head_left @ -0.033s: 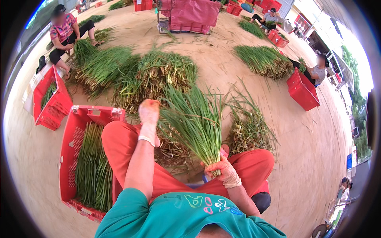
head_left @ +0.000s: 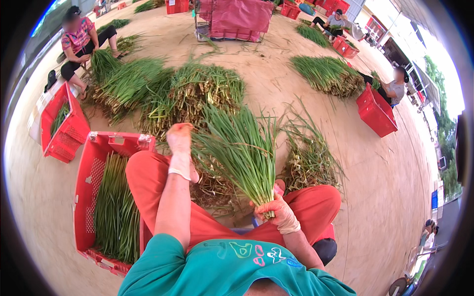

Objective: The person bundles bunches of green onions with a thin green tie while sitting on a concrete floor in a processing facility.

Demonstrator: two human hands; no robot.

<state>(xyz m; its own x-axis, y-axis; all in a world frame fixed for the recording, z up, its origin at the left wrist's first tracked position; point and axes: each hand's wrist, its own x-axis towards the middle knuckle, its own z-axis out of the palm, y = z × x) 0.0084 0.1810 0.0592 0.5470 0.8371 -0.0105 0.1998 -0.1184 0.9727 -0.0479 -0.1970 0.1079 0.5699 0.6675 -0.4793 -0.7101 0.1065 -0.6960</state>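
Here the right hand [head_left: 279,213] is clamped around the base of a bunch of green onions [head_left: 242,150], held upright over the lap; the gloved left hand [head_left: 179,139] reaches into the leaves near the top, though whether its fingers are closed on any I cannot tell. The bunch fans wide — a slack squeeze could, I think, let stalks slide out onto the dirty trimmings [head_left: 308,160] below. A red crate [head_left: 86,172] beside the left knee holds cleaned stalks. The sandy floor [head_left: 385,187] carries more heaps, crates and seated workers — a big, open shed.
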